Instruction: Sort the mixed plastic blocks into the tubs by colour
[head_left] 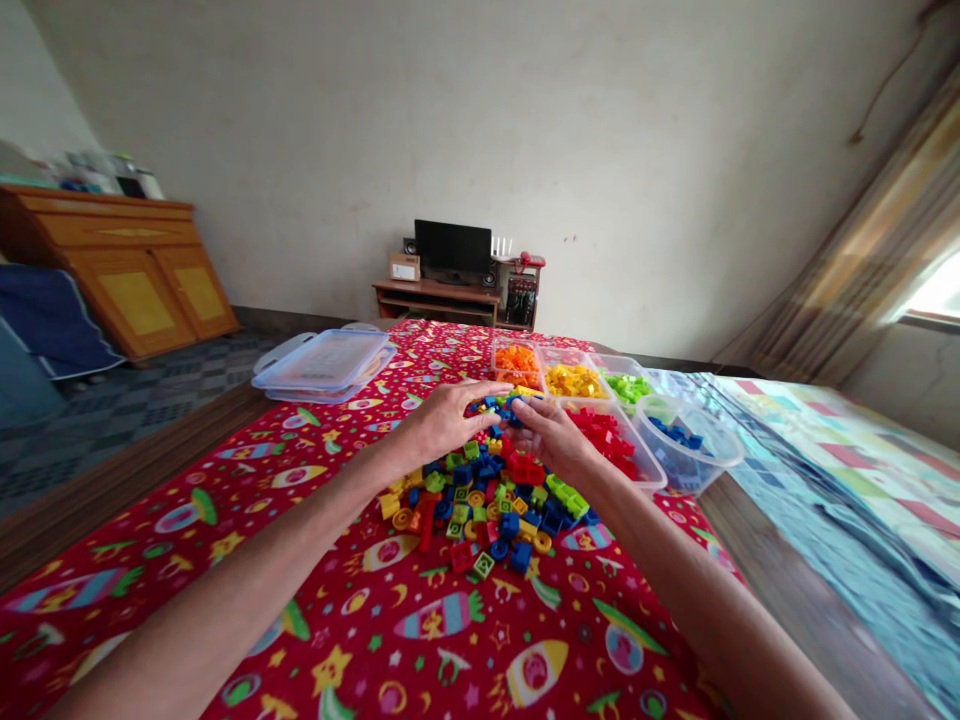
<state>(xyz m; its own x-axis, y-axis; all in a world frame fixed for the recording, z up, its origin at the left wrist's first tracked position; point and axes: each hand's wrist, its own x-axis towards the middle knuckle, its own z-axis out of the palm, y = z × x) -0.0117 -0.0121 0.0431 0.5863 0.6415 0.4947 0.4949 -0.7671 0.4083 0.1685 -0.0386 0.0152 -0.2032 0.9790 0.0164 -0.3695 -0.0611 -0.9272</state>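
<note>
The left hand (442,420) and the right hand (551,432) are meeting fingertip to fingertip above the far edge of a mixed pile (480,510) of small plastic bricks. The fingers of both hands are curling inward, half closed, and are pinching a small cluster of blue bricks (495,405) between them; how many pieces each hand is gripping cannot be told. The mixed pile is lying just below and behind the fingers, towards the person, on a red tablecloth (375,640). Just beyond the fingertips an orange tub (496,350), a yellow tub (559,354) and a green tub (611,358) are sitting in a row, each holding bricks of one colour. To the right of the right hand's fingers a red tub (651,480) is touching the wrist side of that hand, and a bowl (712,455) with a few blue pieces is standing past it. Well to the left of the left fingers, clear lids (324,362) are lying stacked. Judging by this, the sorting by colour is looking well under way but not finished: the tubs are filling, while a good heap of mixed colours is waiting near the palms.
</note>
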